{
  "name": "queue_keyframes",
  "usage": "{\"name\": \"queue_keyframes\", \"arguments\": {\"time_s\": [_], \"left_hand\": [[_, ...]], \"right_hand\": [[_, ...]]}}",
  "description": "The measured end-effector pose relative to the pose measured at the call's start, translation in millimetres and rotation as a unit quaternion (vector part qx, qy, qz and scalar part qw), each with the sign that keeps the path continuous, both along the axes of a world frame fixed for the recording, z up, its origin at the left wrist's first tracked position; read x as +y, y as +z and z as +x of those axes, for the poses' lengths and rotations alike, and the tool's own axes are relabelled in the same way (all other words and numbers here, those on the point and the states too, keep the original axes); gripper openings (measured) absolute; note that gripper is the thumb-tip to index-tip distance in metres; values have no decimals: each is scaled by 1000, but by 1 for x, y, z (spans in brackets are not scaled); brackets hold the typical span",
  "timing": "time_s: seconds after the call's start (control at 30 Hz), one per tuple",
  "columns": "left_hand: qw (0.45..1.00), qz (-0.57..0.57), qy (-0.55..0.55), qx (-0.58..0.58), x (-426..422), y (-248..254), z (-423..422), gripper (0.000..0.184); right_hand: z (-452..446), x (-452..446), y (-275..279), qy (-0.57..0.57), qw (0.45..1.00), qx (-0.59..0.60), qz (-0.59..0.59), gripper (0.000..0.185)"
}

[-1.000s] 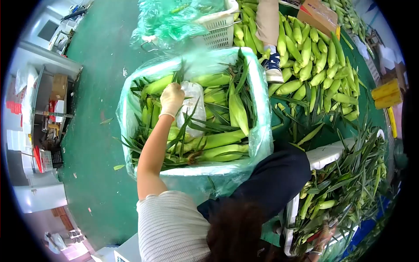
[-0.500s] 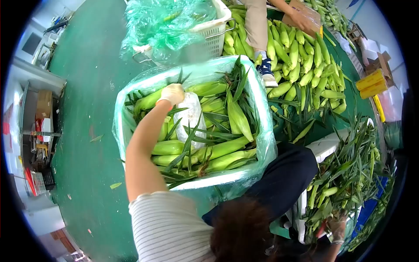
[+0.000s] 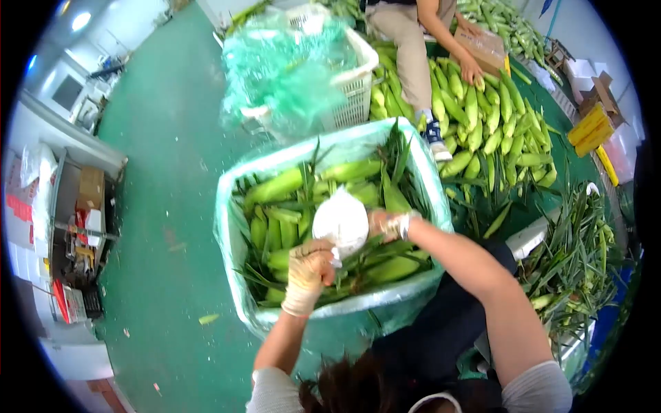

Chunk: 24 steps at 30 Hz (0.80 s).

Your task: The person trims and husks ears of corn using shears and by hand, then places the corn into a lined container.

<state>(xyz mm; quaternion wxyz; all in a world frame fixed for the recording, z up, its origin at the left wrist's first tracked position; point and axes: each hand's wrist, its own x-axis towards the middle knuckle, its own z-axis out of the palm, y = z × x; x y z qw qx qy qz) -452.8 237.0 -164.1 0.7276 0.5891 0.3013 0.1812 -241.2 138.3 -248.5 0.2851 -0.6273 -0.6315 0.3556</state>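
Note:
A white plastic-wrapped bundle [image 3: 341,221] is above the corn in a crate [image 3: 231,255] lined with green plastic film. My left hand [image 3: 310,270], in a pale glove, is closed on the bundle's lower left edge. At the bundle's right side is my right hand [image 3: 390,225], its fingers partly hidden and blurred, so its grip is unclear. Ears of corn [image 3: 279,186] in green husks with long leaves lie around and under the bundle inside the crate.
A white basket [image 3: 358,100] with green film stands beyond the crate. A co-worker's hand [image 3: 471,71] is over a corn pile [image 3: 492,124] at the upper right, near a cardboard box [image 3: 482,48]. Leaves [image 3: 571,255] fill a white container at the right. Shelves [image 3: 82,227] stand left.
My left hand has left the corn at the crate's upper left and moved to the bundle. My right hand has come from the leaves at lower right into the crate. The bundle appears raised.

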Motion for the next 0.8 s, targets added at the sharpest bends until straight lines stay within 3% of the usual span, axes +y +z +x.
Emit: {"name": "queue_keyframes", "arguments": {"time_s": [0.03, 0.07, 0.1, 0.17, 0.2, 0.23, 0.27, 0.3, 0.37, 0.4, 0.47, 0.5, 0.53, 0.57, 0.6, 0.63, 0.67, 0.7, 0.77, 0.8], "left_hand": [[998, -54, 16, -27, -3, 1, 7, 24], [992, -113, 31, -48, -6, 4, 12, 24], [989, -121, 34, -79, -7, 12, 20, 25], [981, -135, 15, -141, 0, 52, 34, 27], [969, -129, 10, -209, 4, 71, 42, 23], [967, -119, -7, -227, 9, 94, 48, 23], [964, -110, -23, -242, 13, 119, 50, 23], [960, -76, -12, -270, 12, 146, 50, 23], [952, -41, -5, -305, 23, 191, 60, 24], [924, 36, -21, -381, 40, 216, 75, 21], [835, 190, -51, -513, 85, 273, 122, 18], [775, 404, 56, -483, 111, 308, 165, 17], [792, 455, 55, -402, 147, 338, 197, 20], [798, 509, 51, -319, 183, 368, 228, 24], [847, 343, -10, -405, 238, 372, 251, 32], [863, 312, 99, -385, 270, 370, 258, 43], [882, 303, 185, -309, 254, 368, 241, 53], [850, 328, 208, -355, 256, 346, 231, 43], [878, 389, 155, -233, 255, 282, 194, 41], [882, 424, 127, -163, 252, 245, 174, 39]], "right_hand": [[-7, 2, -31, 30, 996, 46, 65, 60], [-14, -7, -4, -48, 992, 98, -69, 66], [-19, -6, -3, -85, 980, 178, -13, 74], [-24, -6, 19, -184, 956, 221, 60, 91], [-33, -12, 78, -244, 950, 182, 69, 99], [-39, -12, 86, -305, 944, 82, 96, 110], [-41, -10, 101, -317, 916, 160, 184, 111], [-46, -10, 157, -318, 903, 195, 215, 113], [-42, 5, 197, -373, 871, 25, 317, 119], [-31, 20, 223, -372, 846, -37, 381, 120], [2, 68, 281, -374, 765, -193, 488, 84], [27, 103, 314, -385, 708, -276, 524, 67], [55, 141, 344, -413, 663, -345, 520, 50], [81, 175, 365, -446, 660, -375, 475, 34], [93, 184, 374, -444, 731, -344, 389, 44], [104, 192, 383, -441, 788, -316, 293, 54], [72, 163, 386, -466, 789, -216, 337, 59], [69, 138, 371, -401, 821, -247, 323, 65], [52, 36, 333, -263, 871, -235, 343, 73], [32, -24, 320, -285, 895, -234, 250, 73]]}}
